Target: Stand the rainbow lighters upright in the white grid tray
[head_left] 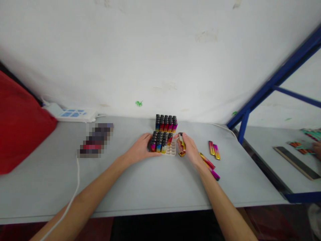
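Observation:
A white tray (pixel 171 151) with round holes stands on the grey table, its left part filled with upright lighters (pixel 158 142) with black tops. My left hand (pixel 141 147) is wrapped round the tray's left side. Just right of the tray, my right hand (pixel 188 147) grips a yellow and silver lighter (pixel 182 140); another gold-ended lighter shows under its fingers. Behind the tray stands a full block of upright lighters (pixel 166 124). Several loose lighters (pixel 207 161) lie beside my right wrist, and a pair (pixel 214 149) lies farther right.
A blurred-out object (pixel 96 140) lies at the left, with a white cable (pixel 78 174) running from it over my left forearm. Beyond are a power strip (pixel 75 114) and a red bag (pixel 22 124). A blue metal frame (pixel 244 117) stands right, with another person's hand (pixel 317 149) beyond.

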Demonstrator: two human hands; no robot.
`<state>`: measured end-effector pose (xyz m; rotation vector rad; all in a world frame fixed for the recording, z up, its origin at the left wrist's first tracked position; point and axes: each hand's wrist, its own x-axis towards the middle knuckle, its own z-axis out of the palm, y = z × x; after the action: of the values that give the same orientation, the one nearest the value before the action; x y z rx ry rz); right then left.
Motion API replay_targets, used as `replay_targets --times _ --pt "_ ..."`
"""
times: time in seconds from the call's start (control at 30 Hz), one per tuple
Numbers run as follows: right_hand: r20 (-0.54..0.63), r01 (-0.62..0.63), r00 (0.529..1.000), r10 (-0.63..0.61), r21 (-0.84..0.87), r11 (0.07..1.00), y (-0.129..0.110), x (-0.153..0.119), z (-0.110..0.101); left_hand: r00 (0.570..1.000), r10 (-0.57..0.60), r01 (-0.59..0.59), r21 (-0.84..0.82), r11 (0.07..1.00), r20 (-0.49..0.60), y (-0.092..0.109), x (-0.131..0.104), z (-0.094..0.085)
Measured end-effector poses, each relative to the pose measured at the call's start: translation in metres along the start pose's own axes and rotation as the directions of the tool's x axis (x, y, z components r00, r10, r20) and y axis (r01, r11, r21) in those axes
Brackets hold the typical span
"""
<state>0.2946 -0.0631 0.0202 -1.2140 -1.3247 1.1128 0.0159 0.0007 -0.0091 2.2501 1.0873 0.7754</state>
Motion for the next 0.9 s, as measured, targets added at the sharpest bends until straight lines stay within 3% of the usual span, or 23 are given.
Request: replay_targets --times 0.17,0.27,0.5,0.7,0.8,0.9 --pt "-0.033 0.286 0.951 -0.306 -0.279 0.917 -0.007 -0.005 -0.007 1.000 -0.005 0.005 0.003 1.000 0.001 0.001 0.000 0.000" --pt "-0.015 0.346 0.922 -0.386 -0.410 0.844 -0.008 -0.005 -0.007 1.000 -0.005 0.005 0.005 1.000 -0.002 0.000 0.000 0.001" --pt "0.105 0.357 0.929 -0.354 -0.504 0.787 0.003 0.000 -0.007 1.000 0.002 -0.002 0.003 1.000 0.005 -0.003 0.000 0.002" --pt "0.259 0.357 0.933 -0.249 -0.749 0.558 -0.009 0.005 -0.008 1.000 0.017 -0.017 0.009 1.000 -0.012 -0.005 0.001 0.004" --pt "0.289 0.349 0.937 -0.197 -0.772 0.531 -0.017 0.004 -0.024 1.000 0.019 -0.019 0.006 1.000 -0.019 -0.002 0.001 0.002" --pt "0.357 0.408 0.912 -0.202 -0.738 0.538 -0.015 -0.001 -0.057 1.000 0.016 -0.016 -0.002 1.000 -0.026 0.001 0.000 0.000"
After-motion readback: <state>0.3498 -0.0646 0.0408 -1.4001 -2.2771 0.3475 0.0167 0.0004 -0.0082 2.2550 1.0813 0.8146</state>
